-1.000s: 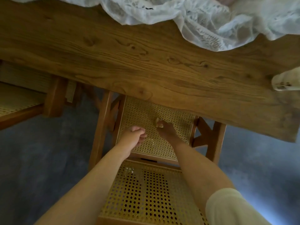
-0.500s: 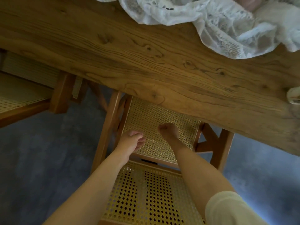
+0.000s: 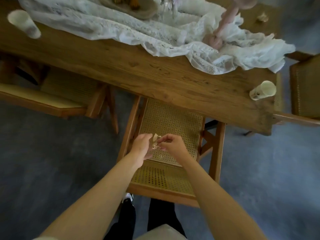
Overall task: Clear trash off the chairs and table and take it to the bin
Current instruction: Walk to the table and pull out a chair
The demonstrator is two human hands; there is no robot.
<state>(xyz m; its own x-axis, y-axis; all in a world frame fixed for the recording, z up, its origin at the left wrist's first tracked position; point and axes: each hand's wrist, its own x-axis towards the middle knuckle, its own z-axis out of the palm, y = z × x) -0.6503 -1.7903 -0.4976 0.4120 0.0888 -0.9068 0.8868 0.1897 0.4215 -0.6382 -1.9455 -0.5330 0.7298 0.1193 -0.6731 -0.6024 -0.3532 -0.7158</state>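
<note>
A small crumpled scrap of pale paper [image 3: 155, 141] hangs between both hands over the cane seat of a wooden chair [image 3: 171, 125] pushed under the table. My left hand [image 3: 142, 147] cups the scrap from the left, while my right hand [image 3: 171, 144] pinches it from the right. On the wooden table [image 3: 131, 66] a white paper cup [image 3: 262, 90] lies on its side near the right corner, and another paper cup [image 3: 23, 23] lies at the far left. A small crumpled scrap [image 3: 262, 17] sits on the table at the far right.
White lace cloth [image 3: 155, 33] is bunched across the table with a pink candlestick [image 3: 223, 23] and a glass on it. A second cane chair [image 3: 52, 94] stands to the left, a third [image 3: 304, 85] at the right edge. Blue-grey floor surrounds the chairs; my legs are below.
My view has pulled back and up, so more of the table shows. Both hands have drawn back from under the table edge and now meet on the paper scrap.
</note>
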